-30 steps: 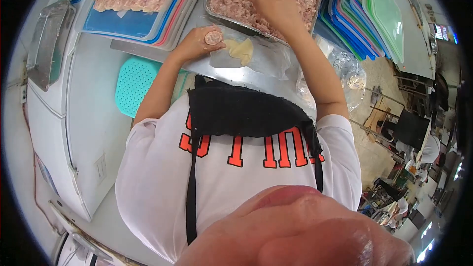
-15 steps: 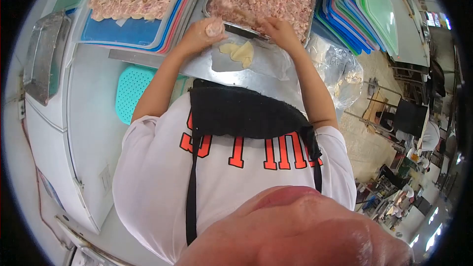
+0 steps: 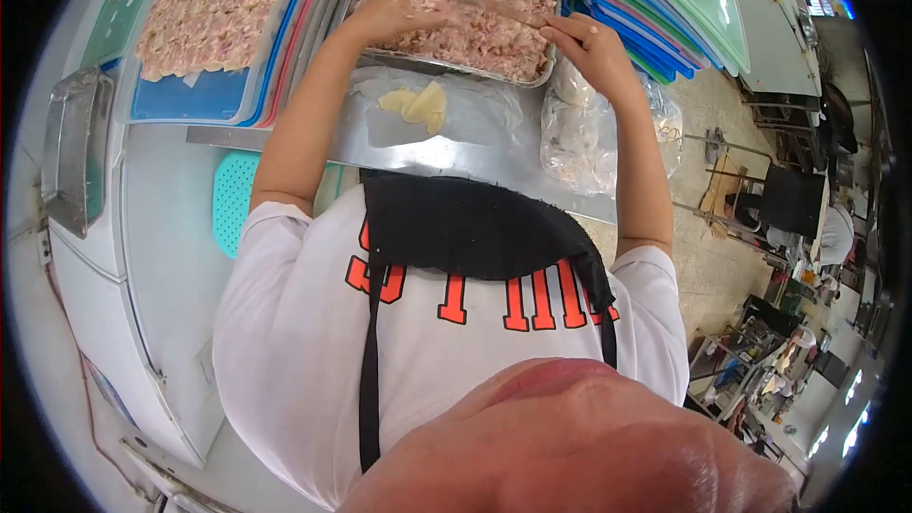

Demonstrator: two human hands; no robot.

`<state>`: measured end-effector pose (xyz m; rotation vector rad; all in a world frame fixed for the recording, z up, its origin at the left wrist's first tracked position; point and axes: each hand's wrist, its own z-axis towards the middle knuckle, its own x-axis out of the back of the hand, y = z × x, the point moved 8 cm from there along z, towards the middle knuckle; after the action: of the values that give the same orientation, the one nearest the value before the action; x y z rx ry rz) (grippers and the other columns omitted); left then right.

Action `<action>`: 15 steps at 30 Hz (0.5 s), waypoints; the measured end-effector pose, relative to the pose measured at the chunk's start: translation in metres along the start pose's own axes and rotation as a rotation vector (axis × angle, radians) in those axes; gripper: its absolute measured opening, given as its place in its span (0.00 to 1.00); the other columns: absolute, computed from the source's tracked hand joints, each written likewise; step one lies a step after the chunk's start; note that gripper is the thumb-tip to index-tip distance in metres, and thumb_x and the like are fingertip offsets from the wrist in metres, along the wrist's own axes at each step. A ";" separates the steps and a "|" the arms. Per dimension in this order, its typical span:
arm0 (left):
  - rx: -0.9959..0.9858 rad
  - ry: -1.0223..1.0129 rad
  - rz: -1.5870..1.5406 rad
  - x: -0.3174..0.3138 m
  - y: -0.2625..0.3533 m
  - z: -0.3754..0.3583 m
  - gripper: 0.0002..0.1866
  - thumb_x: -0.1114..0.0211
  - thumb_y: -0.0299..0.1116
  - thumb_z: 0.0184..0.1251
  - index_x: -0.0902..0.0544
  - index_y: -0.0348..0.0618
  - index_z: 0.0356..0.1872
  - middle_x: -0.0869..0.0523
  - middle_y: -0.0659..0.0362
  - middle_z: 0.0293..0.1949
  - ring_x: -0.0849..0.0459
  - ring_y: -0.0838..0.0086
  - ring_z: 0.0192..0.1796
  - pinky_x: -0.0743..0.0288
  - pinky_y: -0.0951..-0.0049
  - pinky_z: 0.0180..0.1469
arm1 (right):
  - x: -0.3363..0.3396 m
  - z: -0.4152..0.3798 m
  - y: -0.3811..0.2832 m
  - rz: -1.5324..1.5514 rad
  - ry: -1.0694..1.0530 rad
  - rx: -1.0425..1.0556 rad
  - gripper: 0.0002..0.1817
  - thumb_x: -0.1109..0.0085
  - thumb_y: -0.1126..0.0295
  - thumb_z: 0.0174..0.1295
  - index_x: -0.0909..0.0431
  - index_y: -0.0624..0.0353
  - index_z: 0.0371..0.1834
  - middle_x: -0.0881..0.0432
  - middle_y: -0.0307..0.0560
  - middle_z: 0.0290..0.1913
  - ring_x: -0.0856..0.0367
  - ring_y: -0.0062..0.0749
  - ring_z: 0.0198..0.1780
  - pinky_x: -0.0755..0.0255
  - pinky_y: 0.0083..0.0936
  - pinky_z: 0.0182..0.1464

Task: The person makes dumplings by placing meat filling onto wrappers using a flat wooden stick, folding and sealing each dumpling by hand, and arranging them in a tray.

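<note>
My left hand (image 3: 404, 14) is curled round a dumpling wrapper (image 3: 429, 6), pale and partly hidden by the fingers, above the left side of a metal tray (image 3: 456, 66) of minced meat (image 3: 484, 38). A narrow spatula (image 3: 508, 12) is gripped at its handle end by my right hand (image 3: 591, 46), over the tray's right edge. Its far end points left and reaches close to the wrapper; contact is hard to make out. Several loose wrappers (image 3: 418, 106) lie on a plastic sheet (image 3: 484, 109) in front of the tray.
Filled dumplings (image 3: 218, 5) cover a blue board (image 3: 185, 100) on a stack at left. More coloured boards (image 3: 632, 9) stand at right. A clear bag (image 3: 584, 133) sits by the counter's edge (image 3: 446, 166). Lower left are a turquoise perforated basket (image 3: 235, 204) and a metal pan (image 3: 76, 147).
Both hands have moved farther forward over the meat, the right one also to the right. The spatula now shows clearly, angled toward the left hand. My view has shifted slightly.
</note>
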<state>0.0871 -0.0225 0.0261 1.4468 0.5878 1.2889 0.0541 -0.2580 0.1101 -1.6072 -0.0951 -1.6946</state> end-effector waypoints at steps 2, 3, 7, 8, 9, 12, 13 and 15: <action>-0.108 0.052 -0.073 0.000 0.005 0.003 0.24 0.25 0.41 0.52 0.18 0.42 0.49 0.14 0.51 0.43 0.17 0.68 0.47 0.24 0.71 0.50 | -0.012 -0.003 -0.004 0.139 0.028 0.003 0.16 0.39 0.63 0.65 0.18 0.62 0.51 0.16 0.48 0.38 0.20 0.35 0.38 0.27 0.24 0.43; -0.135 0.032 0.123 -0.002 0.023 0.003 0.25 0.25 0.41 0.52 0.18 0.41 0.50 0.14 0.52 0.45 0.17 0.68 0.48 0.24 0.71 0.52 | -0.033 -0.005 -0.003 0.189 -0.007 0.037 0.16 0.39 0.63 0.65 0.18 0.62 0.51 0.16 0.49 0.39 0.20 0.35 0.38 0.28 0.24 0.44; -0.105 -0.032 0.445 -0.010 0.025 0.010 0.29 0.26 0.42 0.54 0.21 0.37 0.54 0.16 0.55 0.53 0.19 0.67 0.56 0.28 0.68 0.60 | -0.038 0.005 0.025 0.175 -0.070 0.027 0.16 0.39 0.64 0.64 0.19 0.62 0.51 0.15 0.50 0.41 0.18 0.37 0.41 0.27 0.26 0.46; -0.099 -0.028 0.449 -0.010 0.020 0.012 0.29 0.26 0.42 0.54 0.21 0.37 0.54 0.16 0.55 0.53 0.19 0.67 0.56 0.28 0.68 0.60 | -0.031 0.008 0.028 0.092 -0.044 0.054 0.16 0.39 0.64 0.64 0.19 0.62 0.51 0.15 0.51 0.41 0.17 0.39 0.41 0.27 0.27 0.46; -0.022 0.011 0.317 -0.009 0.005 0.014 0.29 0.26 0.43 0.54 0.21 0.37 0.54 0.17 0.54 0.54 0.20 0.66 0.56 0.28 0.68 0.60 | -0.020 0.007 0.028 -0.034 0.005 0.001 0.14 0.39 0.65 0.63 0.18 0.60 0.49 0.16 0.51 0.41 0.17 0.44 0.42 0.25 0.32 0.44; 0.036 0.201 0.321 -0.012 0.001 0.009 0.28 0.27 0.44 0.55 0.21 0.38 0.54 0.17 0.55 0.53 0.19 0.67 0.53 0.27 0.69 0.57 | -0.009 -0.002 -0.006 -0.073 0.236 0.108 0.12 0.40 0.65 0.64 0.18 0.56 0.47 0.16 0.52 0.42 0.18 0.48 0.41 0.24 0.36 0.43; 0.015 0.340 0.458 -0.008 0.008 0.006 0.28 0.28 0.44 0.55 0.21 0.38 0.54 0.16 0.55 0.51 0.19 0.68 0.50 0.27 0.69 0.56 | -0.022 -0.004 -0.009 -0.064 0.227 0.120 0.11 0.42 0.64 0.65 0.19 0.52 0.47 0.17 0.51 0.41 0.18 0.48 0.41 0.23 0.40 0.42; 0.063 0.180 0.284 -0.015 0.001 0.020 0.29 0.28 0.46 0.55 0.21 0.38 0.55 0.16 0.55 0.50 0.19 0.68 0.50 0.27 0.69 0.55 | -0.061 -0.001 0.027 -0.054 0.179 0.091 0.12 0.45 0.62 0.66 0.20 0.49 0.49 0.17 0.51 0.41 0.17 0.48 0.42 0.23 0.41 0.42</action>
<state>0.1004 -0.0429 0.0242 1.5154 0.5585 1.6495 0.0617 -0.2481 0.0444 -1.3918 -0.1257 -1.8414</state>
